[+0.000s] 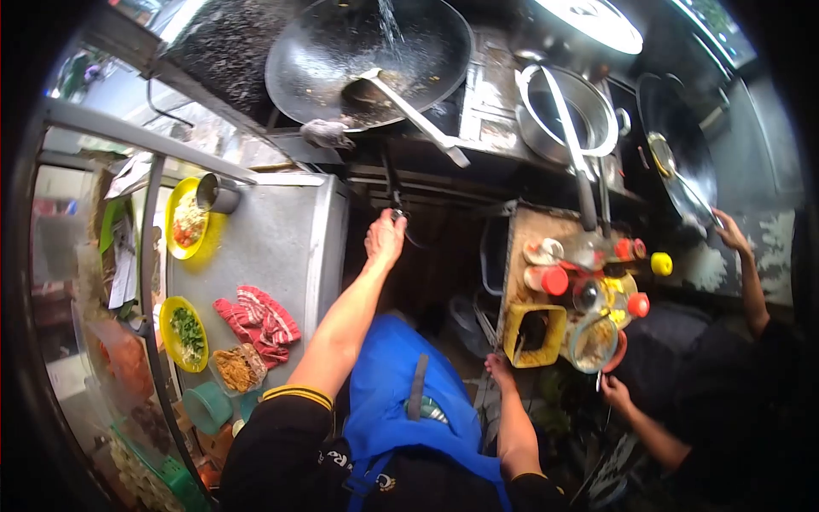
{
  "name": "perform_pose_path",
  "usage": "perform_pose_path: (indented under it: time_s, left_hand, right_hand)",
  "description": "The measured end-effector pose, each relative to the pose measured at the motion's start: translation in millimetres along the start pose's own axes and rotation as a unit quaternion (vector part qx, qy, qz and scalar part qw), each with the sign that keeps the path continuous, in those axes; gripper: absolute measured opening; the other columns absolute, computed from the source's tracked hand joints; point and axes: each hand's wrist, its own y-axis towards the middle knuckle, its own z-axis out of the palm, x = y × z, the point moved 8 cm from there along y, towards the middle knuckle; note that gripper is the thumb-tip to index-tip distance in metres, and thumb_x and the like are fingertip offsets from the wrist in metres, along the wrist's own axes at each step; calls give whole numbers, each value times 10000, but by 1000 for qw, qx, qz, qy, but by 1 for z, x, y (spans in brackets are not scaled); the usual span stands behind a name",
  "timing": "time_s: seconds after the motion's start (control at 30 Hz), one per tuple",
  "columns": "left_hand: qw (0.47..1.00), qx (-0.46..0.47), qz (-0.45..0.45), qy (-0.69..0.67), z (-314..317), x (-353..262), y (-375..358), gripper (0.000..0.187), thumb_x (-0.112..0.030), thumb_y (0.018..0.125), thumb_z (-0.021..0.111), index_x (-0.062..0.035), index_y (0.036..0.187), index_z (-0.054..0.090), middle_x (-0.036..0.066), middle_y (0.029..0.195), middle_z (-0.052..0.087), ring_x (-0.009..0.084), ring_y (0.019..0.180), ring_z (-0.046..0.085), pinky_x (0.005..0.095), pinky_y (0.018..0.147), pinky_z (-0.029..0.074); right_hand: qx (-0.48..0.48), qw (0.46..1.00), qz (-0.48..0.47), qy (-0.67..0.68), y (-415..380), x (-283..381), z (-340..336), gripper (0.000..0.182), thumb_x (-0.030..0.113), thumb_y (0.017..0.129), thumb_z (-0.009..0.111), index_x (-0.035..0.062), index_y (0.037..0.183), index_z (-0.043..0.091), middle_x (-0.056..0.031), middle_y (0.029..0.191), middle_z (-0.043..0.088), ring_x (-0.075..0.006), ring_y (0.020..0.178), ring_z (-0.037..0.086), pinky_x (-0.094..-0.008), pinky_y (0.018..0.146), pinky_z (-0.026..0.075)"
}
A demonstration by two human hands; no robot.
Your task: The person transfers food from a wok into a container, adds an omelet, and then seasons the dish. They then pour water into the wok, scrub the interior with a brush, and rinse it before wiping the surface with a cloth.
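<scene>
Daylight glares at the upper corners; the pot lid (595,19) shines, the centre sinks dark, edges bend.

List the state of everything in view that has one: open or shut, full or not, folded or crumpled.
Large wok: uncovered, water streaming in.
Pale-handled utensil: resting in the wok, handle over its rim.
Steel pot: lidless.
Red-striped cloth: crumpled.
Yellow plate near the cloth: holding chopped greens.
Square yellow container: open at the top.
Bottle with red cap: capped.
</scene>
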Motion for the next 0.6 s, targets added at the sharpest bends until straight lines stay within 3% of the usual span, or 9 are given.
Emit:
perform_pose_path:
  time_s: [0.13, 0.2, 0.27, 0.33, 0.37, 0.43, 0.5, 0.6]
  left_hand:
    - [990, 33, -5, 138, -4, -8, 6, 405, -433, 936, 572, -40, 1033, 588, 211, 960, 700, 419, 932, 673, 552, 796, 521]
    - [990, 55, -18, 129, -6, -4, 3, 450, -441, 936, 566, -44, 1146, 603, 215, 1028, 697, 437, 993, 650, 540, 839, 507]
    - [997, 58, 34, 49, -17, -3, -10, 456, -426, 944, 557, -29, 1164, 602, 208, 1042, 699, 410, 997, 656, 513, 833, 516]
    - [995, 64, 72, -25, -39, -10, -39, 486, -409, 949, 563, -20, 1240, 583, 190, 1083, 695, 352, 1003, 674, 459, 851, 523]
    - [992, 50, 96, -69, -48, -6, -55, 432, -372, 943, 579, -36, 1215, 600, 182, 1044, 694, 368, 984, 665, 477, 820, 520]
    - [991, 21, 126, -41, -83, -10, -94, 394, -363, 966, 561, -38, 1177, 630, 153, 1084, 690, 336, 970, 659, 427, 846, 515]
    - [992, -9, 110, -59, -111, 11, -126, 283, -259, 966, 583, -42, 1138, 643, 140, 1056, 690, 319, 981, 646, 399, 873, 491]
    - [985, -101, 141, -1, -155, 40, -162, 218, -189, 937, 611, -29, 1078, 658, 148, 1004, 693, 313, 959, 657, 394, 866, 486]
  right_hand:
    - [-8, 995, 45, 87, 43, 3, -11, 293, 312, 987, 546, 62, 1109, 638, -27, 939, 650, -111, 807, 571, -282, 667, 446]
    - [36, 978, 66, 192, 69, 13, -15, 291, 289, 990, 542, 52, 1138, 625, -41, 989, 641, -125, 863, 565, -290, 715, 445]
    - [104, 930, 99, 340, 85, 24, -22, 293, 267, 994, 539, 43, 1167, 613, -56, 1038, 631, -139, 919, 558, -298, 764, 443]
    - [153, 841, 145, 498, 83, 22, -66, 298, 245, 998, 536, 33, 1196, 600, -70, 1088, 622, -153, 975, 552, -306, 813, 442]
    - [163, 783, 174, 574, 75, 14, -109, 301, 234, 1000, 534, 28, 1211, 594, -77, 1113, 618, -160, 1003, 549, -310, 838, 441]
    - [142, 624, 244, 729, 32, -25, -252, 310, 212, 1003, 531, 18, 1240, 581, -92, 1163, 609, -174, 1059, 542, -318, 886, 440]
    - [110, 493, 294, 812, -10, -49, -367, 321, 189, 1007, 527, 8, 1269, 569, -106, 1213, 599, -188, 1115, 536, -326, 935, 438]
    - [71, 404, 322, 853, -37, -73, -464, 343, 156, 1013, 522, -7, 1313, 550, -128, 1287, 586, -210, 1199, 526, -338, 1009, 436]
